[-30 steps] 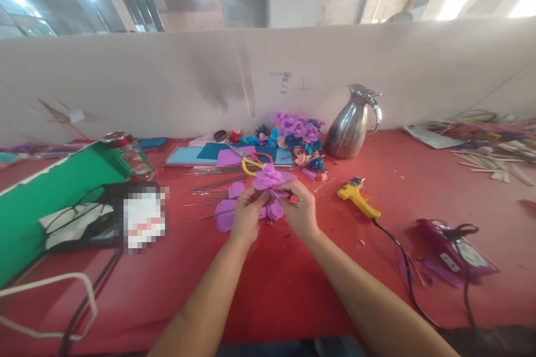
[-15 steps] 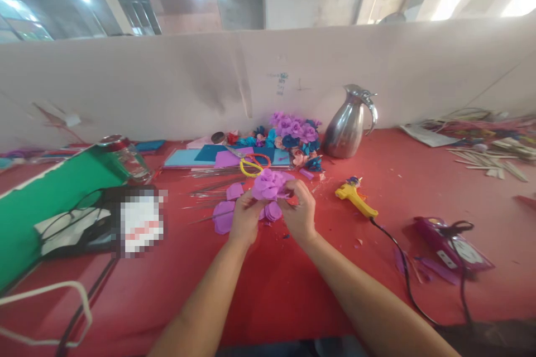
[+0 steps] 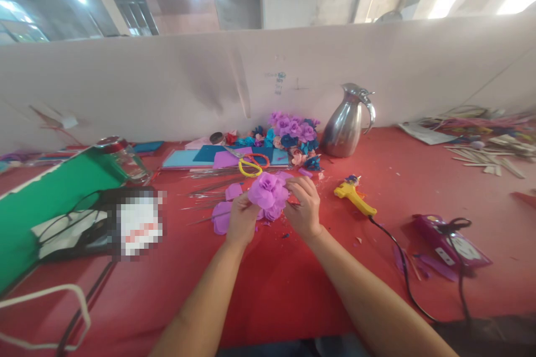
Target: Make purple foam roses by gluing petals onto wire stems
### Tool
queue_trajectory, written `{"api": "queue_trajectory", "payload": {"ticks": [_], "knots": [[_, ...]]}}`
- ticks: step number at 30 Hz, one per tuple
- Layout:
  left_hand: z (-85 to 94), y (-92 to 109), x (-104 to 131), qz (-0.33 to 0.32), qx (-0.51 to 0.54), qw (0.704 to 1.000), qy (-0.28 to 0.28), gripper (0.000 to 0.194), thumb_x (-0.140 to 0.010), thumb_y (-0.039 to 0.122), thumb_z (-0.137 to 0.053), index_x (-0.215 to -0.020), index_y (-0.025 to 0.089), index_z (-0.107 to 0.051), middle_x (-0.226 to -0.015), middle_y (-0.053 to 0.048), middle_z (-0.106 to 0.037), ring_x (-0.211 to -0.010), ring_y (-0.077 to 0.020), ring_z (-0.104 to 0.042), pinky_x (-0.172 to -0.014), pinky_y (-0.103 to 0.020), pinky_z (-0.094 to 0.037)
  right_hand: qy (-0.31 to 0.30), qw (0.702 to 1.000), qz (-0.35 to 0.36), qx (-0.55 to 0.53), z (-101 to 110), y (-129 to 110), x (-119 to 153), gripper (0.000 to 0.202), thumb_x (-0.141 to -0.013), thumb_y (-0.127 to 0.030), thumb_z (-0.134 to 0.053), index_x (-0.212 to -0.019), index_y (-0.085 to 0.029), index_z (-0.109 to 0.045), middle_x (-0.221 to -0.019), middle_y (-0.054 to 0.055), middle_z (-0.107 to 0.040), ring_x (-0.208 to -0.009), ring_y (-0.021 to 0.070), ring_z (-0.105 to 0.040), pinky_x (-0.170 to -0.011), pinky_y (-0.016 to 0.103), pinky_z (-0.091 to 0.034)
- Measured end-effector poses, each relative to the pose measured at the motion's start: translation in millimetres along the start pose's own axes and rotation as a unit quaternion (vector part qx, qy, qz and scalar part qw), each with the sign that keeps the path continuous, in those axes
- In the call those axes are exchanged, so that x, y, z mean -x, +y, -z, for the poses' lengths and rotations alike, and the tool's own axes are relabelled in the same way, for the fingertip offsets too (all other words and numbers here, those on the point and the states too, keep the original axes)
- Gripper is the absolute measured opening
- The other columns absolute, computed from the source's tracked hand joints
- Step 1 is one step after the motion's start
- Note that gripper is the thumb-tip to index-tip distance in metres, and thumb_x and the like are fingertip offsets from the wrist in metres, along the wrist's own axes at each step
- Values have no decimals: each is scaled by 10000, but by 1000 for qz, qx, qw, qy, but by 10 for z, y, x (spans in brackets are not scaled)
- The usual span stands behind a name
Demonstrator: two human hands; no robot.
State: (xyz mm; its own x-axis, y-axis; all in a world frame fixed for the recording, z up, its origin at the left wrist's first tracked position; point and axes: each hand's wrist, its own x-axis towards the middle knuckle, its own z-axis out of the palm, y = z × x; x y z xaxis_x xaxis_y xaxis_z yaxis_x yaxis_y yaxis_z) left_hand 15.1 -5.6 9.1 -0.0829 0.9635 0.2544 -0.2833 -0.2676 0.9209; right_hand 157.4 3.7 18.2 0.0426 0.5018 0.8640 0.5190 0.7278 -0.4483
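A purple paper flower (image 3: 268,189) with layered petals is held up over the table at the middle of the head view. My left hand (image 3: 243,220) grips it from the left, thumb and fingers closed at its lower edge. On the other side, my right hand (image 3: 305,206) is closed with bent fingers at the flower's right petals; the fingertips are partly hidden. Below the flower, more purple paper shows between the hands. Loose purple petals (image 3: 221,217) lie beside my left hand, with thin wires (image 3: 205,192) around them.
Yellow-and-red-handled scissors (image 3: 251,166) rest on coloured paper sheets. Finished paper flowers (image 3: 293,129) and a steel jug (image 3: 345,122) stand behind. To the right are a yellow glue gun (image 3: 355,199) with its cord and a purple box-shaped device (image 3: 454,242). A glass jar (image 3: 125,159) sits left.
The flower has turned and tipped, so its front faces me more. My right hand's fingers have shifted slightly at its right side. The whole view has moved a little.
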Motion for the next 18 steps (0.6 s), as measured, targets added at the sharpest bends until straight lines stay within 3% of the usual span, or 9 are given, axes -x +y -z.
{"api": "queue_trajectory", "payload": {"ticks": [10, 18], "knots": [[53, -30, 29, -6, -18, 999, 38, 55, -619, 135, -695, -615, 189, -692, -588, 29, -647, -604, -129, -573, -607, -244, -476, 11, 994, 90, 54, 64, 5, -51, 170, -667, -70, -509, -711, -216, -583, -748, 11, -685, -729, 184, -560, -689, 340, -372], [33, 25, 38, -10, -54, 997, 47, 104, -633, 162, -667, -532, 177, -645, -530, 38, -600, -527, -108, -529, -538, -228, -454, 11, 994, 92, 57, 60, -7, -65, 168, -670, -58, -506, -683, -215, -563, -734, 3, -674, -726, 175, -548, -694, 334, -362]]}}
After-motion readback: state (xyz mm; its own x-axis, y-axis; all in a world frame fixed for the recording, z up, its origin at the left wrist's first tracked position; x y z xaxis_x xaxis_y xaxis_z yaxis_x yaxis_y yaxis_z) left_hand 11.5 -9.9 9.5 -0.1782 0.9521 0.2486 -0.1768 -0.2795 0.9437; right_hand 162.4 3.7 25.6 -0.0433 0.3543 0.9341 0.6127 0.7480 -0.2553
